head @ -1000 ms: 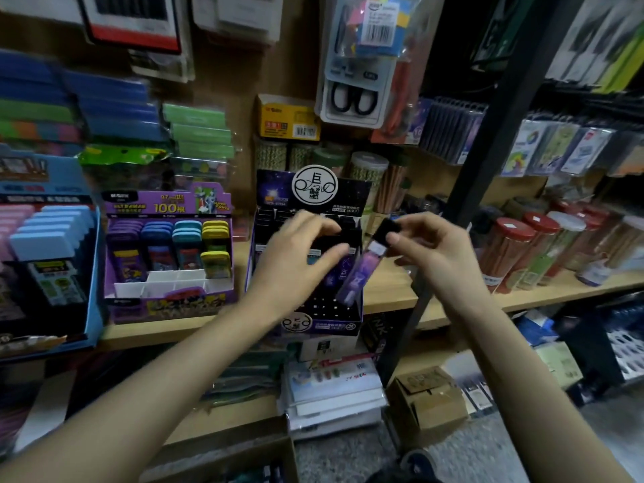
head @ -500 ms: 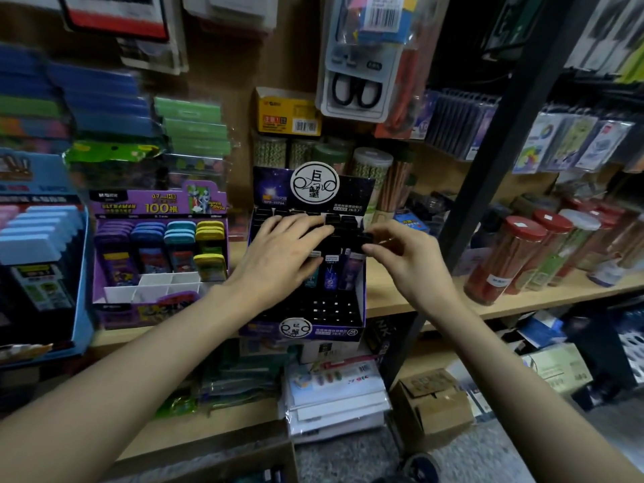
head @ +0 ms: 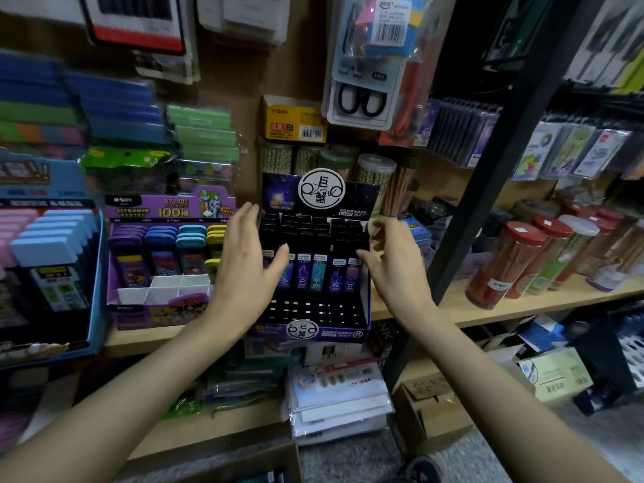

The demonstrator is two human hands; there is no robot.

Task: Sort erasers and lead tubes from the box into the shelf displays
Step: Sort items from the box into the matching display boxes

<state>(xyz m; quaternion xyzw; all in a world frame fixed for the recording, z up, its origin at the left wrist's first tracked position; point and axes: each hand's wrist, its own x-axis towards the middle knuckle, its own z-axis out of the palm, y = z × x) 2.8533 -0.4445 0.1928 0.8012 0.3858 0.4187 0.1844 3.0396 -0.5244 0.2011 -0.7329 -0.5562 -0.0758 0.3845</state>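
Note:
A black and purple lead-tube display point(head: 362, 298) stands on the wooden shelf point(head: 505, 308), with several lead tubes point(head: 319, 271) upright in its rows. My left hand point(head: 245, 263) hovers at the display's left side, fingers straight and spread, holding nothing. At the display's right side my right hand point(head: 392, 263) is held open too, empty. Left of the display, a purple lead-case display point(head: 163, 291) holds coloured cases. Blue and pink erasers point(head: 45, 238) fill a blue box point(head: 99, 284) at the far left.
A black upright post point(head: 477, 203) rises right of my right hand. Red-lidded pencil tubs point(head: 505, 266) stand on the shelf at the right. Cardboard boxes point(head: 432, 409) and stacked packets point(head: 338, 395) sit below the shelf. Scissors packs point(head: 362, 99) hang above.
My right hand pushed the lead tube it held into the display and let go. Both hands then drew apart to the display's sides, open.

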